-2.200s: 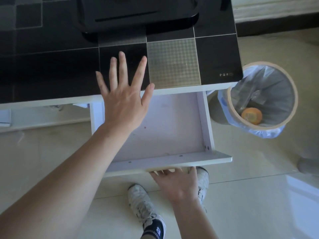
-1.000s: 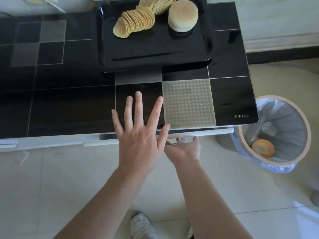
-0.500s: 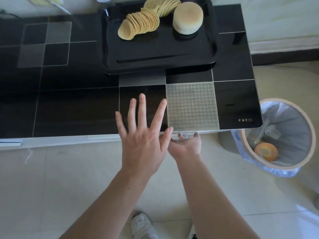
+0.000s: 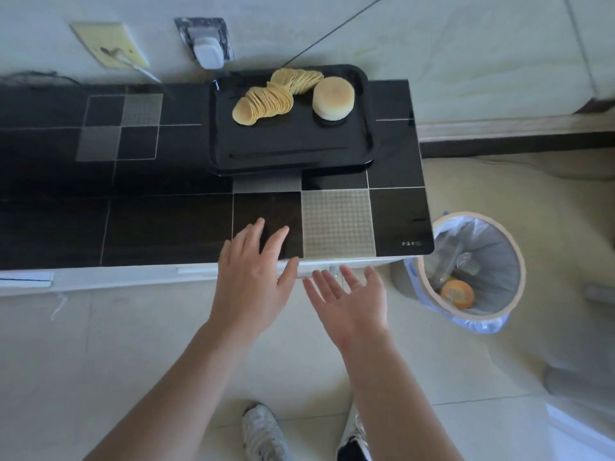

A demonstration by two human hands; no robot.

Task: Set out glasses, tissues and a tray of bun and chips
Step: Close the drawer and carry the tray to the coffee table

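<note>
Black table [image 4: 166,221], tray [image 4: 293,144] (bun [image 4: 333,98], chips [image 4: 266,101]) — hands empty

Both hands are spread and empty, the left hand [image 4: 253,281] over the black worktop [image 4: 159,224] edge, the right hand [image 4: 349,301] just beside it, the tray [image 4: 289,151] of chips [image 4: 266,103] and bun [image 4: 333,98] beyond them.

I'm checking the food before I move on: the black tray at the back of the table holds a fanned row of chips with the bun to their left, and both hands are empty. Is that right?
Not quite. In the head view the bun sits to the right of the chips, not the left. The rest holds: the black tray is at the back of the table, and the left hand and right hand are both empty.
</note>
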